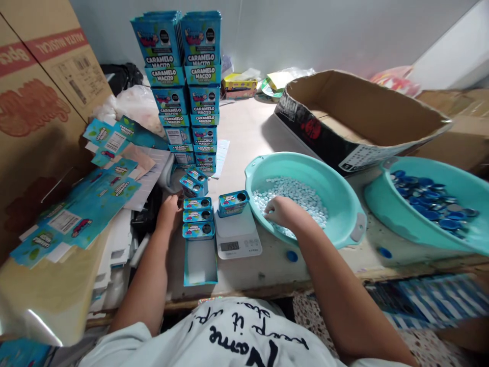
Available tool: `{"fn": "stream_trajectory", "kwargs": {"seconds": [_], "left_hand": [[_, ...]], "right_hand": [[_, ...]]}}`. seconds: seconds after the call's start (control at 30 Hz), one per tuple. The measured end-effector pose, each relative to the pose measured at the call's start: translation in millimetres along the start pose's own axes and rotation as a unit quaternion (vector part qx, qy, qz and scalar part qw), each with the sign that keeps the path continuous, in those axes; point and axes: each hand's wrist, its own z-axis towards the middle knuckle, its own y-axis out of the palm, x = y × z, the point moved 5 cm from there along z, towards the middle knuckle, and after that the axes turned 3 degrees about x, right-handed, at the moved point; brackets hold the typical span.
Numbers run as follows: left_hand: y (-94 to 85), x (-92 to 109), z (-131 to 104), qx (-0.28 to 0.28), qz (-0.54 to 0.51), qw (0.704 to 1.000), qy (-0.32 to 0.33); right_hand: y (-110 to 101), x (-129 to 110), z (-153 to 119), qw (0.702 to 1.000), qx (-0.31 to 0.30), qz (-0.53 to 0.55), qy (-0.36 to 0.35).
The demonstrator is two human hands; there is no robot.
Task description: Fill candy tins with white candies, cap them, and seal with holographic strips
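My right hand (pixel 284 213) reaches into the near turquoise tub (pixel 336 178), fingers curled together around small white candies (pixel 305 196) at its left side. My left hand (pixel 170 210) rests at the left of several small blue tins (pixel 197 215); its fingertips are partly hidden, so their grip is unclear. Two more tins (pixel 193 184) lie tilted just beyond it. One blue tin (pixel 233 204) stands on a white kitchen scale (pixel 240 232) with a lit display. The row of tins sits in an open blue display box (pixel 200 262), whose near part shows its white bottom.
Tall stacks of blue candy boxes (pixel 202 74) rise behind. Flat printed cartons (pixel 91 204) lie left beside a large cardboard box (pixel 46 86). At right are a black-sided carton (pixel 313 127) and another tub (pixel 382 196) of blue lids (pixel 428 196). A loose lid (pixel 292 256) lies near the edge.
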Motion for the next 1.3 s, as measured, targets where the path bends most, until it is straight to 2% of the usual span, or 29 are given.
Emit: {"fn": "stream_trajectory", "kwargs": {"seconds": [0.23,0.4,0.53,0.67,0.8,1.0,1.13,1.3], "left_hand": [[2.4,-1.0,1.7,-0.004,-0.002,1.000,-0.002],[4.9,-3.5,3.7,0.004,-0.008,1.000,0.004],[8.2,-7.1,5.6,0.011,-0.012,1.000,0.013],[10.6,-10.2,8.5,0.014,-0.019,0.999,0.023],[10.4,-10.2,8.6,0.016,-0.027,0.999,0.026],[9.5,-4.6,6.4,0.025,-0.029,0.999,0.014],[8.4,-0.8,5.6,0.018,-0.028,0.999,0.011],[5.1,0.2,5.4,0.005,-0.025,1.000,0.010]], "right_hand": [[-17.1,-4.7,-2.6,0.996,0.073,0.040,-0.010],[-45.0,-9.7,-5.8,0.972,0.171,0.161,-0.017],[-60.8,-27.4,-13.8,0.959,0.172,0.222,-0.039],[-72.7,-55.8,-20.7,0.956,0.169,0.212,-0.110],[-71.8,-78.7,-20.4,0.964,0.155,0.124,-0.177],[-64.8,-86.2,-23.3,0.964,0.144,0.063,-0.214],[-62.3,-86.4,-28.1,0.961,0.154,0.080,-0.217],[-53.5,-81.2,-28.6,0.952,0.189,0.151,-0.189]]}}
